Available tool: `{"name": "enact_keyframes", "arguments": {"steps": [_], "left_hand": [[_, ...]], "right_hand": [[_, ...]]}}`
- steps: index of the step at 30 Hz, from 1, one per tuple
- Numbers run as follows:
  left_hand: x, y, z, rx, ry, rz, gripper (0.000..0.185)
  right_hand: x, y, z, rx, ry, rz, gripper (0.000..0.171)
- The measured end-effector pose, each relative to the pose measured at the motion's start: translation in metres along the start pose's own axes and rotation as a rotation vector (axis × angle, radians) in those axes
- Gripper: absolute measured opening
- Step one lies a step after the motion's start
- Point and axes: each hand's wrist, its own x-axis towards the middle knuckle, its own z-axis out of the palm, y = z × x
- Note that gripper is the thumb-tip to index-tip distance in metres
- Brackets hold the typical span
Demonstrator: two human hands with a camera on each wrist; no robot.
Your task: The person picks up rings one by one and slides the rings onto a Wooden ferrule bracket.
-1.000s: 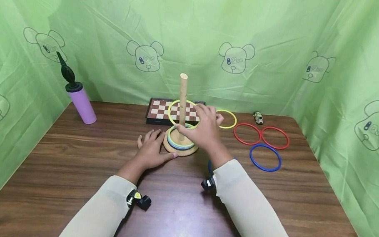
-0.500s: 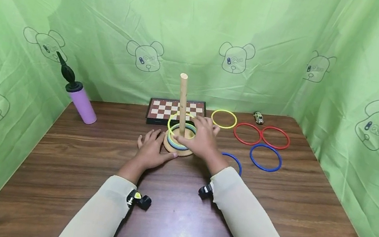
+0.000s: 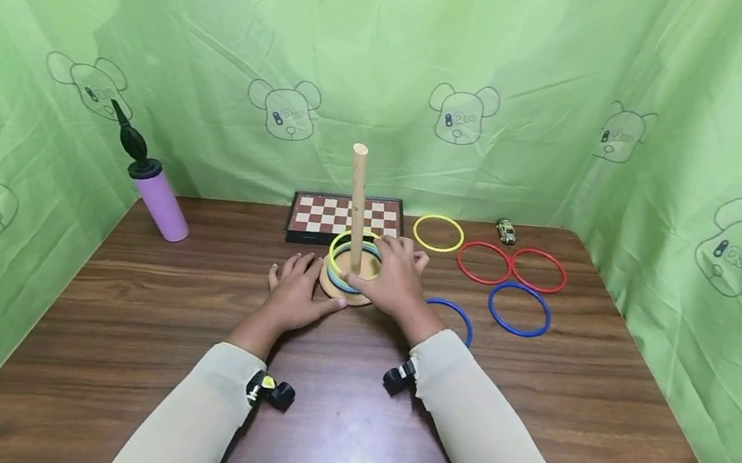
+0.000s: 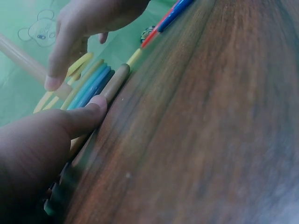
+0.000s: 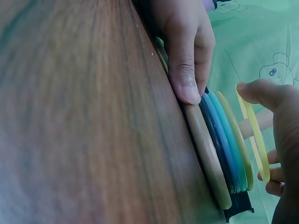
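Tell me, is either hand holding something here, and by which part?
The right hand pinches a yellow ring by its rim, around the wooden peg. The left hand holds nothing; its thumb presses the wooden base.

Green bear-print cloth walls (image 3: 520, 59); dark wooden table (image 3: 341, 441).

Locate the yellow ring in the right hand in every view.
Head: yellow ring round the peg, centre, above the stack.
Left wrist: upper left, under the right hand.
Right wrist: right edge, tilted.
Shared landmark: wooden base.
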Motion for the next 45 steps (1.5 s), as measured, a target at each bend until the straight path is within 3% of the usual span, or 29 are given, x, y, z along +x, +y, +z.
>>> {"name": "enact_keyframes", "arguments": {"steps": [8, 18, 36, 45], "left_hand": [[-0.0026, 0.0007, -0.0028, 0.054, -0.026, -0.032, 0.107], [0.0001, 0.0018, -0.0038, 0.058, -0.019, -0.025, 0.107], [0.0013, 0.0035, -0.0025, 0.055, -0.02, -0.03, 0.106], [0.0003, 0.0033, -0.001, 0.04, -0.029, -0.024, 0.107]], "right_hand": [[-0.0025, 0.0029, 0.0061, -0.019, -0.013, -0.057, 0.091], [-0.0018, 0.0043, 0.0059, -0.034, -0.002, -0.076, 0.09], [-0.003, 0.0076, 0.0086, -0.054, -0.028, -0.05, 0.089], [-0.0049, 0.0071, 0.0079, -0.028, -0.005, -0.039, 0.081]]}}
